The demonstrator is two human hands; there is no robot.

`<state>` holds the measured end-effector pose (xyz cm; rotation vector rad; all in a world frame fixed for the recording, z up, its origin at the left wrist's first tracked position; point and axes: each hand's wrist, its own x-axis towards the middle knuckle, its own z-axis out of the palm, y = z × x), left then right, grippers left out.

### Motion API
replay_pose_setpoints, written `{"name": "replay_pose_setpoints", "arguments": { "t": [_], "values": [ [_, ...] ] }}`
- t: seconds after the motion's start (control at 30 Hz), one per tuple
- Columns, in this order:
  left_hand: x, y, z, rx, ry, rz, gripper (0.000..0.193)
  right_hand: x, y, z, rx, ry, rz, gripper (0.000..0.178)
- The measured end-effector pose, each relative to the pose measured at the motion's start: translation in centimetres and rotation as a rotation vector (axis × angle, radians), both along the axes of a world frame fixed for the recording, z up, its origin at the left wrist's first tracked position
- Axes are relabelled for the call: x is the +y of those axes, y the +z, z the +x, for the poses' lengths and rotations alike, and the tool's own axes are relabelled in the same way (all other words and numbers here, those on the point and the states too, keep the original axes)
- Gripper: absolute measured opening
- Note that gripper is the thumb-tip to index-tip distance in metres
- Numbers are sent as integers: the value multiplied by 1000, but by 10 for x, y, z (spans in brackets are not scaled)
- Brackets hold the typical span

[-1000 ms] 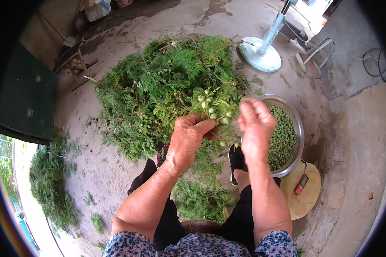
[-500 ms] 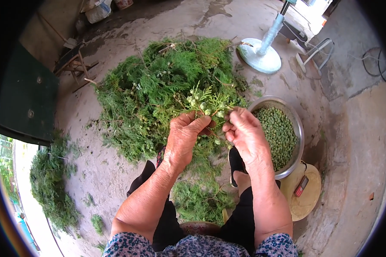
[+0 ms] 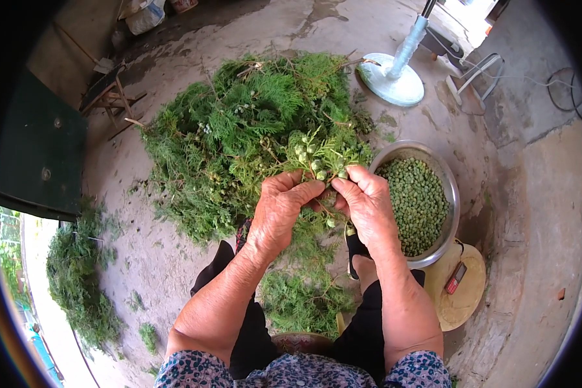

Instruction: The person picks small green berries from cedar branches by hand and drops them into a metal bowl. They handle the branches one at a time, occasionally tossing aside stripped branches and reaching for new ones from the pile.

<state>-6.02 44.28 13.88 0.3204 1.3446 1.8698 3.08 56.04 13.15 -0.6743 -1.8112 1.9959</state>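
Note:
My left hand (image 3: pixel 279 208) is closed, thumb against fingers, on the stem of a leafy cypress sprig (image 3: pixel 333 154) that bears several pale green cones (image 3: pixel 321 175). My right hand (image 3: pixel 370 205) pinches at a green cone on the right side of the same sprig, its thumb tip close to my left thumb. Below my hands hang a few more cones (image 3: pixel 331 222) on thin twigs. Just right of my right hand stands a metal basin (image 3: pixel 453 216) holding a heap of loose green cones (image 3: pixel 415 205). My curled fingers hide part of the stem.
A big pile of cut cypress branches (image 3: pixel 220 142) lies ahead, with stripped greenery (image 3: pixel 304 304) between my feet and another heap (image 3: pixel 77 278) at left. A red phone (image 3: pixel 456 279) rests on a round stool (image 3: pixel 469 304). A stand's round base (image 3: pixel 394 90) is at far right.
My right hand has moved slightly left and up to the sprig, its fingertips now at a cone close to my left thumb. My left hand still grips the stem.

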Motion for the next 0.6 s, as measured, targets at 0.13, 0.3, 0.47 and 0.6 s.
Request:
{"name": "replay_pose_setpoints", "arguments": {
  "t": [0.13, 0.3, 0.47, 0.6],
  "values": [
    [-5, 4, -4, -15, 41, 10, 11, 18, 5, 4, -68, -197, -69, 8],
    [-6, 1, -7, -178, 10, 91, 8, 14, 4, 4, 189, -24, -509, 17],
    [-7, 2, -8, -199, -79, 128, 11, 11, 4, 2, 200, 150, -616, 31],
    [-6, 3, -6, -205, -83, 106, 10, 7, 6, 2, 125, 85, -553, 19]
  ]
}}
